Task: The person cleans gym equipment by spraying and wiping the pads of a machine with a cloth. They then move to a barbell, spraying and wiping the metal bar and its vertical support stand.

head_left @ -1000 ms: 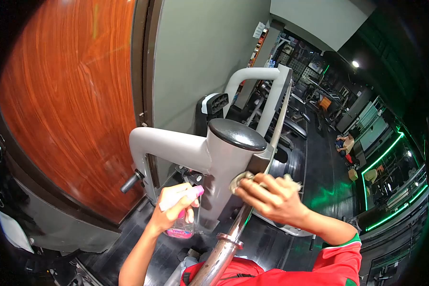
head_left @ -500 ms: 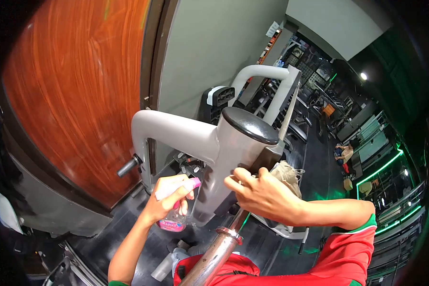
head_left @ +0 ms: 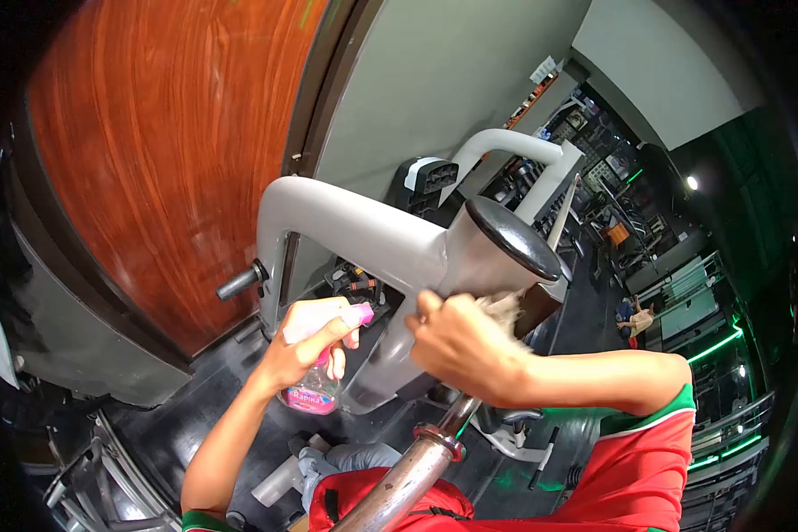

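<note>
My left hand [head_left: 307, 344] is wrapped round a spray bottle [head_left: 313, 396] with a pink nozzle and a pink label, held upright beside the grey frame. My right hand [head_left: 466, 351] is closed on a beige cloth [head_left: 504, 309], partly hidden behind the fingers. It presses the cloth against the thick grey post [head_left: 492, 257] of a gym rack, just below its black end cap [head_left: 516, 238]. Below my right hand, a worn metal bar [head_left: 410, 479] with a collar runs down toward my body.
A curved grey tube [head_left: 350, 217] joins the post, with a short metal peg [head_left: 241, 281] at its left. Behind stand a wood-patterned door [head_left: 177, 168] and a grey wall [head_left: 434, 80]. Gym machines line the dark floor, and a person [head_left: 634, 319] is far off at right.
My right hand has moved with the cloth from beside the bar's upper end up onto the post's face. The spray bottle stays in my left hand. The view has shifted slightly.
</note>
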### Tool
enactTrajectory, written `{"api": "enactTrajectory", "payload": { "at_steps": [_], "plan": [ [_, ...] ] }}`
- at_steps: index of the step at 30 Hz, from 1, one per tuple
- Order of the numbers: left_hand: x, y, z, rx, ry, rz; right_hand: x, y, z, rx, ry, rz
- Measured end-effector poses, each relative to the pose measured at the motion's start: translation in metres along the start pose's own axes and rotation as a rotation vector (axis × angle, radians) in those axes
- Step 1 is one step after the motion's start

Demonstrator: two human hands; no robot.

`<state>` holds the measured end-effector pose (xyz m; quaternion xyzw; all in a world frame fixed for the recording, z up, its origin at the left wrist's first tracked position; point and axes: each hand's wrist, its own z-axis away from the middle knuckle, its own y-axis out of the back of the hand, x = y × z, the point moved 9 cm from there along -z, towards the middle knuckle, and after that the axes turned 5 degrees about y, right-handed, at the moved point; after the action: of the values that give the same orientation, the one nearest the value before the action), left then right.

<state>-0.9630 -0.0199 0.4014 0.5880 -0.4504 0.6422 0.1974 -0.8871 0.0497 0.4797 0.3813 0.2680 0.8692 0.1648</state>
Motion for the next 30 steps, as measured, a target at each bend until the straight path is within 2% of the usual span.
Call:
{"api": "enactTrajectory", "payload": {
  "at_steps": [1, 4, 7, 10, 13, 17, 21, 25, 29, 30],
  "plan": [
    [0.001, 0.002, 0.0, 0.003, -0.01, -0.005, 0.014, 0.019, 0.007, 0.034, -0.052, 0.022],
    [0.003, 0.008, 0.002, 0.044, -0.014, 0.019, 0.024, 0.018, -0.001, 0.061, -0.033, -0.021],
    [-0.003, 0.016, 0.003, 0.053, -0.016, 0.03, -0.014, -0.015, -0.032, -0.014, 0.125, -0.033],
    [-0.007, 0.019, 0.006, 0.05, -0.017, 0.051, -0.06, -0.075, -0.067, 0.076, 0.282, -0.126],
    [-0.014, 0.025, 0.007, 0.061, -0.001, 0.06, -0.044, -0.063, -0.068, -0.016, 0.16, -0.181],
    [-0.027, 0.029, 0.006, 0.059, 0.024, 0.067, 0.013, 0.0, -0.047, 0.022, -0.07, -0.08],
    [-0.031, 0.032, 0.004, 0.065, 0.046, 0.067, -0.003, -0.027, -0.072, -0.018, -0.079, -0.087],
    [-0.038, 0.035, 0.006, 0.046, 0.058, 0.091, -0.06, -0.08, -0.106, 0.036, 0.136, -0.108],
    [-0.038, 0.034, 0.007, 0.004, 0.099, 0.081, -0.048, -0.077, -0.099, 0.03, 0.06, -0.147],
    [-0.036, 0.035, 0.006, 0.004, 0.097, 0.079, -0.036, -0.066, -0.094, -0.015, -0.019, -0.125]
  ]
}}
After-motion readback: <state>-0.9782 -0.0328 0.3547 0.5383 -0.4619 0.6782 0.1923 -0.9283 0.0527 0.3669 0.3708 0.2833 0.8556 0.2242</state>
